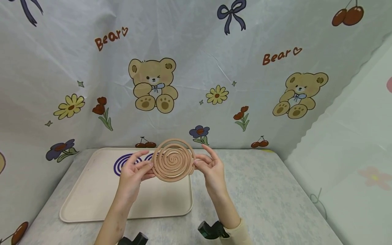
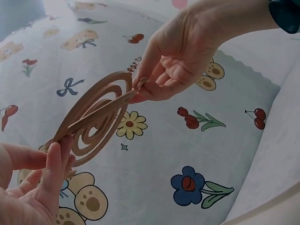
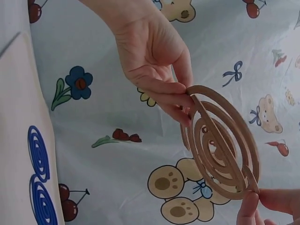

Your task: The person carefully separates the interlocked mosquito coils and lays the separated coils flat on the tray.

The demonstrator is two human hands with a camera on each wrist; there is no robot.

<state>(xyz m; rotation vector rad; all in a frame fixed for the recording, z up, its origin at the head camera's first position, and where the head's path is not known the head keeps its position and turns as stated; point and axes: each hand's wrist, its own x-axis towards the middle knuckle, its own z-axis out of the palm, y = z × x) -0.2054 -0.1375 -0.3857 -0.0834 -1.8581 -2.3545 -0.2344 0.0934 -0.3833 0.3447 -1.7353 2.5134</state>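
Note:
A tan mosquito coil is held up in front of me above the far part of the table, its spiral face toward the head camera. My left hand pinches its left edge between thumb and fingers. At the opposite edge, my right hand pinches it with thumb and fingertips, the index finger raised. The left wrist view shows the coil's rings at a slant, with a flat layer crossing them edge-on. A similar crossing appears in the rings seen from the right wrist.
A cream tray lies on the left of the grey table. Blue spiral coils rest side by side near its far edge, partly hidden behind my left hand. A bear-print cloth hangs behind the table.

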